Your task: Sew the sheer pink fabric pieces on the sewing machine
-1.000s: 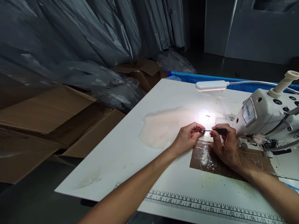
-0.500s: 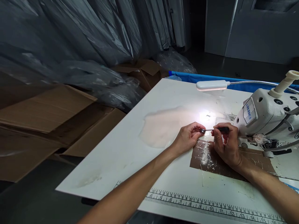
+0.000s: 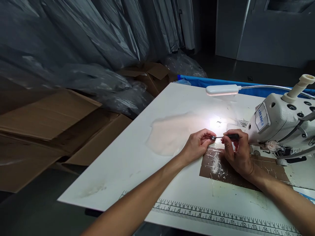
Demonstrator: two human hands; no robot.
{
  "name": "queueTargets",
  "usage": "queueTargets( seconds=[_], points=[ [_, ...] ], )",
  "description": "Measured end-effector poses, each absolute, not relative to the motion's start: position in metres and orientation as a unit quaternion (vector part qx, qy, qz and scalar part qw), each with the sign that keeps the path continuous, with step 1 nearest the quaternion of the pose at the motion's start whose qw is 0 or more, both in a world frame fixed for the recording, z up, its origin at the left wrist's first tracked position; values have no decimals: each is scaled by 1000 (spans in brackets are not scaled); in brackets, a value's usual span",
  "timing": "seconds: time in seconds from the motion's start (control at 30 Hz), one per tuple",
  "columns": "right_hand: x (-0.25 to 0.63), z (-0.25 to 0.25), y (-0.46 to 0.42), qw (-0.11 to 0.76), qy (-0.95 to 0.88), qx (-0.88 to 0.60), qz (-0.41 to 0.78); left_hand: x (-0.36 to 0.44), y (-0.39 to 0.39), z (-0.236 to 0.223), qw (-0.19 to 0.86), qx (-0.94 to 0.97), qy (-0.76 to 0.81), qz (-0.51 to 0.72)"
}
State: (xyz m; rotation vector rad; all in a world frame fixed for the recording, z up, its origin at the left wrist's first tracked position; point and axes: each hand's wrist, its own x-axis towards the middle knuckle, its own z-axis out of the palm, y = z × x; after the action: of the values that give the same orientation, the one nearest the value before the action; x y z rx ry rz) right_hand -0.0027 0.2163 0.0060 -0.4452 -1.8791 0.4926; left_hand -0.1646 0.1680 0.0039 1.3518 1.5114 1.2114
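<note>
My left hand (image 3: 198, 143) pinches a small shiny metal piece that looks like a bobbin case (image 3: 213, 138) between thumb and fingertips. In my right hand (image 3: 237, 152) is a small screwdriver (image 3: 232, 136), its dark handle gripped by the fingers. The thin shaft points left, and its tip meets the bobbin case; the exact contact point is too small to make out. Both hands are just above the table, left of the sewing machine (image 3: 278, 121). Brown tape-covered sheeting (image 3: 214, 167) lies below them.
A white lamp (image 3: 222, 89) on a flexible metal neck lights the white table (image 3: 137, 157). A printed ruler scale (image 3: 209, 216) runs along the near edge. Open cardboard boxes (image 3: 49, 114) and clear plastic bags (image 3: 118, 91) stand beyond the table's left edge.
Almost nothing differs. My right hand and the screwdriver have shifted very slightly left; the bobbin case stays pinched in my left hand.
</note>
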Motion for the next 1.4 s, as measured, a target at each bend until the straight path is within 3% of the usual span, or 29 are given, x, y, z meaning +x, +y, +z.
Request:
queueTargets(
  seconds=[1.4],
  points=[
    [-3, 8, 218, 546, -795, -186, 189, -164, 169, 0, 369, 530, 596, 477]
  ],
)
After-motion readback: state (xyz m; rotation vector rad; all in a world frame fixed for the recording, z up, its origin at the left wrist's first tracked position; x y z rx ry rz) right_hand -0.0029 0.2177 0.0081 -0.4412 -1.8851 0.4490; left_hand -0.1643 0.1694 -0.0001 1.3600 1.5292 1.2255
